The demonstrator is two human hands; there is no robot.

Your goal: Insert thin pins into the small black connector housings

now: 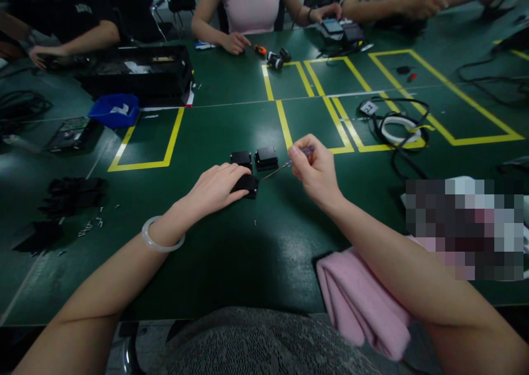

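Note:
My left hand (221,186) is closed over a small black block (249,184), pressing it against the green table (215,254). A thin screwdriver (285,166) with a purplish clear handle is gripped in my right hand (314,168). Its tip points down and left, at the right side of that block; whether it touches a screw is too small to tell. Just behind my left fingers sit two similar black blocks, one (241,158) partly hidden and another (266,158) in full sight. One loose screw (255,222) lies on the table in front of the held block.
Several screws (88,227) and black parts (72,194) lie at left. Farther back are a blue bin (114,110) and a black box (136,77). A coiled cable (399,127) rests at right, a pink cloth (363,300) near my right forearm. Co-workers sit across the table.

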